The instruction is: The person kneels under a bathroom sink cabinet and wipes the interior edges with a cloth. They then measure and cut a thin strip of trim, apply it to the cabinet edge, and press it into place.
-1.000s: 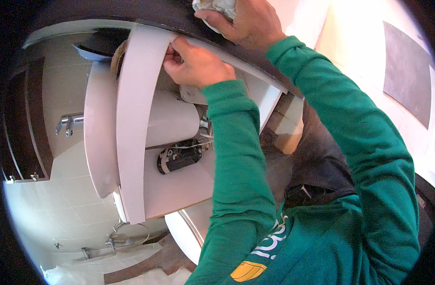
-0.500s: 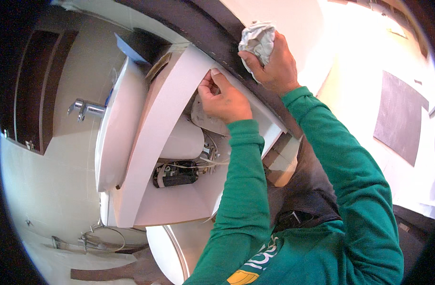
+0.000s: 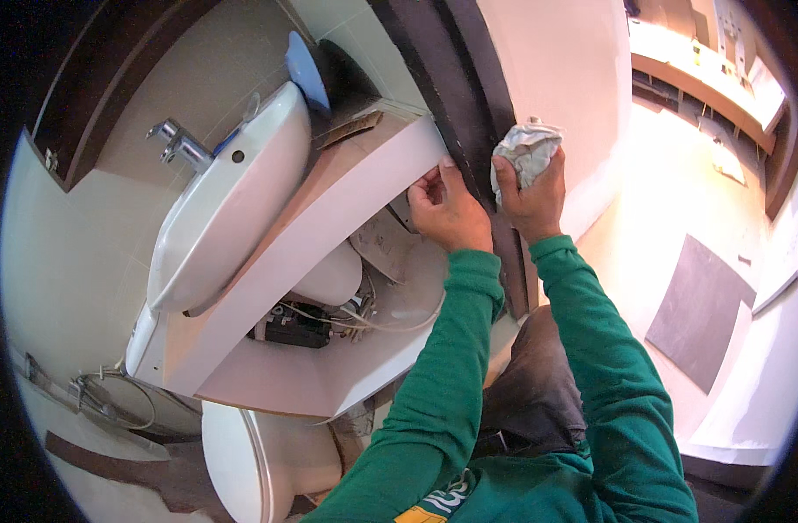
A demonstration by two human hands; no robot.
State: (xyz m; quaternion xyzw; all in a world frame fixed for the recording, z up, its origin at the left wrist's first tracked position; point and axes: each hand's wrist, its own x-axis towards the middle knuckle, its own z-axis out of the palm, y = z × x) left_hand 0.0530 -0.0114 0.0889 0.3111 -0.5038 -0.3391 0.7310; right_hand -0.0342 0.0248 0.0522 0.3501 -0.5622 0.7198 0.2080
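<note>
My right hand point(image 3: 538, 202) grips a crumpled white cloth point(image 3: 528, 150), held up beside the dark door frame point(image 3: 456, 78). My left hand point(image 3: 458, 213) is at the far end of the white cabinet panel point(image 3: 329, 240). Its thumb points up and touches or nearly touches the panel's lower edge, with the other fingers curled in. Whether anything small is pinched there is hidden. Below this hand the vanity cabinet stands open, showing a rounded white tank point(image 3: 331, 275), a black device point(image 3: 296, 326) and thin pale hoses.
A white washbasin point(image 3: 233, 205) with a chrome tap point(image 3: 179, 146) sits on the cabinet top. Behind it stands a blue-and-black object point(image 3: 307, 71). A white toilet point(image 3: 233, 453) is at lower left. On the floor at right lies a flat grey sheet point(image 3: 702, 312).
The view has turned, so the cabinet and basin appear tilted further. My right hand with the cloth is lower and closer to my left hand, which stays at the panel's end.
</note>
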